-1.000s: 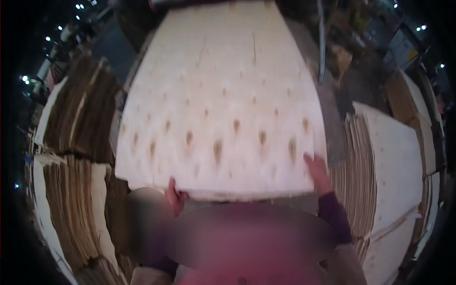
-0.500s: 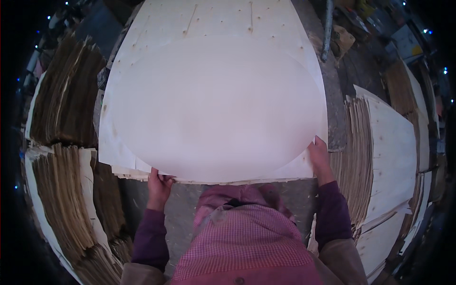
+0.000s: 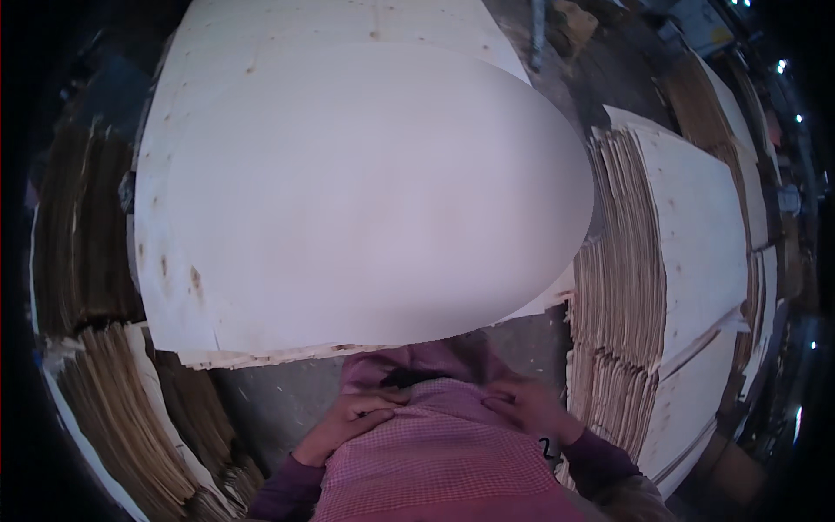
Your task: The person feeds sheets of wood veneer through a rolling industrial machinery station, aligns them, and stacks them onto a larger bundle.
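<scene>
My left hand (image 3: 352,419) lies against the front of my pink checked apron (image 3: 435,452), its fingers stretched out and holding nothing that shows. My right hand (image 3: 531,404) touches the apron's other side, fingers extended and slightly blurred. Both hands are off the large pale wood veneer sheet (image 3: 174,313), which rests on a stack of similar sheets (image 3: 261,357) in front of me. Brown knots mark the veneer near its left edge. A blurred oval hides most of the sheet's middle and right side.
Stacks of brown veneer (image 3: 122,418) stand at my left. More veneer stacks (image 3: 622,261) are close on my right, with pale sheets (image 3: 704,235) beside them. A metal pole (image 3: 537,35) rises beyond the sheet's far right. Grey floor (image 3: 270,409) shows below the stack.
Both hands have let go of the veneer sheet's near edge and moved back and inward onto the apron. The view has shifted, so the stack now appears farther left.
</scene>
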The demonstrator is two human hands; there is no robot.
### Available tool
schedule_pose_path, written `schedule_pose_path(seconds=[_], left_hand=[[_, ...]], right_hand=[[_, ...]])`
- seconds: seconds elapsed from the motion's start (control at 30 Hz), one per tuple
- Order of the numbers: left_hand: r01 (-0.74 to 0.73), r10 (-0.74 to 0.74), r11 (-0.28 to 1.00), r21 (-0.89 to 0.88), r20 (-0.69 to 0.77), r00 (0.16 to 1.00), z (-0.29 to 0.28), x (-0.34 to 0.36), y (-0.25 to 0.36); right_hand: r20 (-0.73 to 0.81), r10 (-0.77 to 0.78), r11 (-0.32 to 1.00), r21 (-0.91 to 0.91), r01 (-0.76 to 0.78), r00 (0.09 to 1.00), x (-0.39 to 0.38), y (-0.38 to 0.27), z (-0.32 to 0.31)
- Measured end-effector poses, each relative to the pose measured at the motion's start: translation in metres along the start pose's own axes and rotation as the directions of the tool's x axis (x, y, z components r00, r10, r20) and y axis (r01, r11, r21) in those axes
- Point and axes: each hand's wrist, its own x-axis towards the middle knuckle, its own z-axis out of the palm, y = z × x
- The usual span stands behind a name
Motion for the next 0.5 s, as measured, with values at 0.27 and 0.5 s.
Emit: schedule_pose_path(seconds=[0.27, 0.5], left_hand=[[0.075, -0.074, 0.990, -0.117, 0.012, 0.997, -0.005, -0.005, 0.008], [0.158, -0.149, 0.976, -0.152, 0.067, 0.987, -0.002, 0.007, 0.006]], right_hand=[[0.431, 0.292, 0.706, 0.506, -0.496, 0.854, -0.040, 0.050, 0.012], [0.563, 0.640, 0.370, 0.370, -0.852, 0.522, -0.040, 0.124, 0.071]])
